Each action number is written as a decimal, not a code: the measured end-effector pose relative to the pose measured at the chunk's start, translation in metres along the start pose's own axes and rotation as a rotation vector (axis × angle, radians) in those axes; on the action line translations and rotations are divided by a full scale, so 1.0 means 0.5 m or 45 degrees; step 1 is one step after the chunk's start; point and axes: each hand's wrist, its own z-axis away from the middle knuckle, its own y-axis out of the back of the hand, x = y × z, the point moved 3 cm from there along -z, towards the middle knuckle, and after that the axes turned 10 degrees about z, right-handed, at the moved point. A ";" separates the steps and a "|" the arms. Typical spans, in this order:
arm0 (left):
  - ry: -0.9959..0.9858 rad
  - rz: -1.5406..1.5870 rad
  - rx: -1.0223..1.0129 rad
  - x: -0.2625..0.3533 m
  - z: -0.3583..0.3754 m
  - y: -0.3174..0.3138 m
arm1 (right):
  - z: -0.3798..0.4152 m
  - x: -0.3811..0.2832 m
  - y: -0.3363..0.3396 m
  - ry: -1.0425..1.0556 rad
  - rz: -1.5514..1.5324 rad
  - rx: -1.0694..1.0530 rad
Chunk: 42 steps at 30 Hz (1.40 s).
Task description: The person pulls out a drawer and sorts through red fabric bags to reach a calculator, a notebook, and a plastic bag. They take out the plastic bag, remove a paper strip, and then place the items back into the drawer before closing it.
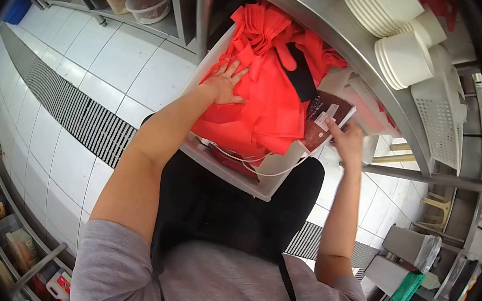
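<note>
My left hand [224,84] lies with spread fingers on a pile of bright red fabric [256,108], which looks like folded non-woven bags. The pile fills a white plastic bin [276,177] in front of my knees. At the bin's right side my right hand [346,138] pinches the edge of a dark red-brown notebook [323,123] with pale labels on its cover. Part of the notebook is hidden by the fabric. Something black [302,72] sits among the red folds. A white cord [244,160] runs along the bin's near edge.
Stacks of white tubs [403,59] and a white perforated basket [439,106] stand on the steel shelf [323,16] above the bin. Lidded containers [149,6] fill a rack at upper left. A drain grate [77,108] crosses the tiled floor. Bottles line the lower-left shelf.
</note>
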 end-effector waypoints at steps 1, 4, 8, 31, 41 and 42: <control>-0.005 0.019 0.037 0.002 0.002 0.001 | 0.013 0.021 -0.015 -0.277 -0.145 -0.137; 0.041 0.052 0.118 0.024 0.037 0.000 | 0.089 -0.072 0.066 -0.012 0.287 0.293; 0.291 0.348 -0.224 0.021 0.139 -0.067 | 0.165 -0.113 0.192 0.189 -0.643 0.489; -0.404 0.445 1.442 0.029 0.383 0.074 | 0.153 -0.204 -0.179 1.022 0.504 -0.537; 0.205 0.450 0.856 -0.087 0.438 -0.047 | -0.250 -0.097 -0.166 0.849 1.167 0.605; 0.217 0.386 0.782 -0.079 0.443 -0.040 | -0.318 -0.054 -0.176 0.658 1.016 0.374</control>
